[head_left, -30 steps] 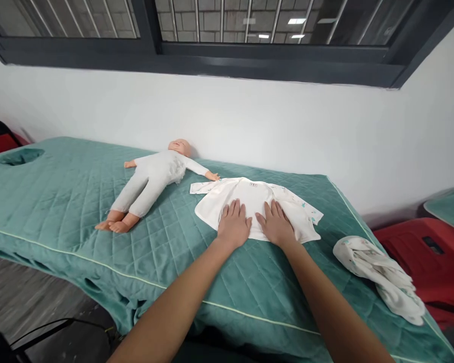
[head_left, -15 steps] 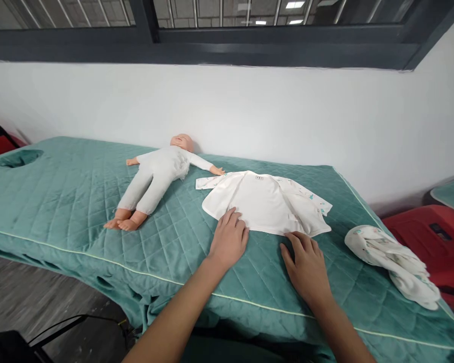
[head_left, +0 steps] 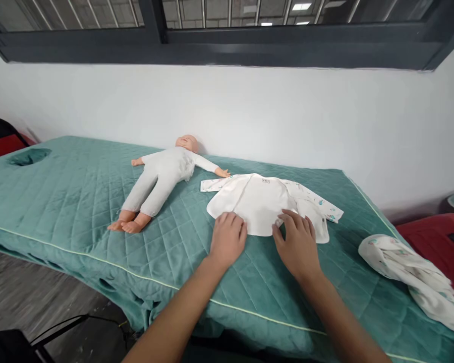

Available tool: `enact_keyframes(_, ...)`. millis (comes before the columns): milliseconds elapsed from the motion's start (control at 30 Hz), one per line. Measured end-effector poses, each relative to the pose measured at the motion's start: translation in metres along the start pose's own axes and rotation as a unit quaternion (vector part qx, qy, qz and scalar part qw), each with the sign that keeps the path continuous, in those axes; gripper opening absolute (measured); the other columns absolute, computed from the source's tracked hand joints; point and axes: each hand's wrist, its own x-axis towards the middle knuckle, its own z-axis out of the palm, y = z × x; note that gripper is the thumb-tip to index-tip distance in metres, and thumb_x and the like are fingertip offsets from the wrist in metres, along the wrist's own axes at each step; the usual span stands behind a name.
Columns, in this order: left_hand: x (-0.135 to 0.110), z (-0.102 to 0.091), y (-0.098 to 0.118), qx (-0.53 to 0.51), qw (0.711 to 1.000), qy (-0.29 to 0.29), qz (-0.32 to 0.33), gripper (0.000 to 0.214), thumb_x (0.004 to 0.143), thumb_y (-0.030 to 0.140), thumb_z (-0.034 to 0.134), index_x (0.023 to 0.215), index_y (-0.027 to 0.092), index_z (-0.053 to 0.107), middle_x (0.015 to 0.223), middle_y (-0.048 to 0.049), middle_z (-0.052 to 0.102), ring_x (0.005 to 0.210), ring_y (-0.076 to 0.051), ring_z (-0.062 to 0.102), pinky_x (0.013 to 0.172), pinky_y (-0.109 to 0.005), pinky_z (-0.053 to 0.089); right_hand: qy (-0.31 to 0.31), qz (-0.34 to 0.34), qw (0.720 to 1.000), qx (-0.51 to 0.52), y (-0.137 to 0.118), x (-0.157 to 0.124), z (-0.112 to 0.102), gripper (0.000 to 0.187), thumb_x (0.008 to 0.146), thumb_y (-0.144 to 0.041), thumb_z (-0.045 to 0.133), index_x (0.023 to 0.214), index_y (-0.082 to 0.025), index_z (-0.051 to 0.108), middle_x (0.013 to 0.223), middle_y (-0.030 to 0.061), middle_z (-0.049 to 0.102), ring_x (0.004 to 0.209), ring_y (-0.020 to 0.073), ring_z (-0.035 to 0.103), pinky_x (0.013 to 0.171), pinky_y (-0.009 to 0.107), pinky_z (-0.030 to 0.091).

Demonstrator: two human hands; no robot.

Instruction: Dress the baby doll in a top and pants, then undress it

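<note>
A white baby shirt [head_left: 258, 204] with small-print sleeves lies spread out, front panels opened to either side. My left hand [head_left: 227, 242] is at its lower left edge, fingers bent and held together on the cloth. With thumb and index finger, my right hand [head_left: 298, 247] pinches the cloth near the lower right edge. Left of the shirt a baby doll [head_left: 162, 174] lies on its back, with a white cloth body and bare feet; its outstretched hand lies close to the shirt's left sleeve.
A green quilted cover [head_left: 79, 201] spreads over the bed. At the right lies a crumpled white printed cloth [head_left: 412, 277], with a red case [head_left: 431, 247] beyond it. A white wall [head_left: 249, 111] and a dark window frame [head_left: 287, 48] stand behind.
My right hand has moved left and up onto the shirt and closed on its cloth. The fingers of my left hand have bent more. The view has shifted slightly.
</note>
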Motion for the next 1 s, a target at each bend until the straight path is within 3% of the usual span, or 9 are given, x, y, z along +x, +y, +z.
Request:
enact_keyframes(67,0.012,-0.001,-0.021,-0.001,0.998,0.034,-0.060,0.020,0.100,0.027,0.045,0.096,0.020,0.063,0.103,-0.0089,0.068,0.103,-0.026,0.058,0.095,-0.042,0.047,-0.014,-0.008,1.000,0.025,-0.011,0.021,0.002,0.023,0.097,-0.029,0.045,0.109,-0.019,0.061,0.133,0.0127,0.063,0.123,0.0295,0.055,0.115,0.049,0.029)
enact_keyframes(133,0.025,-0.003,-0.046,0.010,0.988,0.059,-0.144,0.023,0.100,0.028,0.045,0.110,0.018,0.063,0.116,-0.0107,0.067,0.112,-0.028,0.057,0.099,-0.043,0.046,-0.055,-0.001,0.997,0.045,-0.017,0.035,0.005,0.020,0.097,-0.030,0.044,0.099,-0.021,0.062,0.121,0.0114,0.067,0.111,0.0275,0.060,0.105,0.045,0.039)
enact_keyframes(233,0.045,-0.004,-0.077,0.034,0.973,0.037,-0.225,0.037,0.100,0.032,0.044,0.133,0.019,0.056,0.130,-0.0123,0.065,0.123,-0.031,0.055,0.105,-0.047,0.043,-0.120,0.019,0.991,0.059,-0.013,0.037,0.014,0.019,0.097,-0.033,0.044,0.093,-0.022,0.060,0.103,0.0081,0.069,0.095,0.0254,0.062,0.086,0.039,0.046)
enact_keyframes(367,0.064,-0.001,-0.097,0.045,0.981,-0.043,-0.184,0.049,0.101,0.037,0.042,0.148,0.025,0.045,0.143,-0.0087,0.060,0.138,-0.027,0.047,0.120,-0.048,0.029,-0.116,0.008,0.990,0.081,0.008,0.021,0.033,0.024,0.097,-0.034,0.045,0.109,-0.020,0.060,0.122,0.0109,0.067,0.117,0.0300,0.057,0.096,0.045,0.046)
enact_keyframes(467,0.075,0.003,-0.106,0.039,0.983,-0.065,-0.169,0.051,0.102,0.041,0.038,0.151,0.027,0.043,0.144,-0.0073,0.060,0.142,-0.025,0.045,0.123,-0.047,0.024,-0.099,0.003,0.988,0.115,0.019,0.012,0.040,0.030,0.098,-0.035,0.045,0.119,-0.019,0.059,0.128,0.0130,0.064,0.123,0.0309,0.054,0.103,0.048,0.044)
enact_keyframes(700,0.094,0.008,-0.128,0.003,0.967,0.035,-0.252,0.052,0.101,0.035,0.038,0.151,0.020,0.044,0.152,-0.0131,0.051,0.146,-0.028,0.041,0.118,-0.052,0.033,-0.089,0.031,0.991,0.096,0.020,0.008,0.036,0.045,0.089,-0.011,0.039,0.131,-0.015,0.055,0.127,0.0133,0.065,0.121,0.0294,0.055,0.104,0.047,0.044)
enact_keyframes(833,0.095,0.009,-0.132,-0.008,0.966,0.050,-0.252,0.046,0.100,0.032,0.042,0.143,0.022,0.054,0.149,-0.0117,0.055,0.143,-0.030,0.044,0.117,-0.056,0.034,-0.083,0.026,0.994,0.059,0.023,0.006,0.030,0.045,0.084,-0.004,0.039,0.119,-0.017,0.064,0.122,0.0098,0.068,0.117,0.0278,0.057,0.100,0.043,0.043)
enact_keyframes(1000,0.093,0.009,-0.134,-0.028,0.959,0.093,-0.267,0.038,0.097,0.028,0.045,0.131,0.020,0.061,0.144,-0.0116,0.058,0.134,-0.029,0.051,0.114,-0.046,0.040,-0.037,0.019,0.999,0.031,0.044,-0.003,0.015,0.030,0.084,-0.006,0.043,0.087,-0.021,0.068,0.093,0.0055,0.073,0.094,0.0246,0.061,0.086,0.037,0.043)
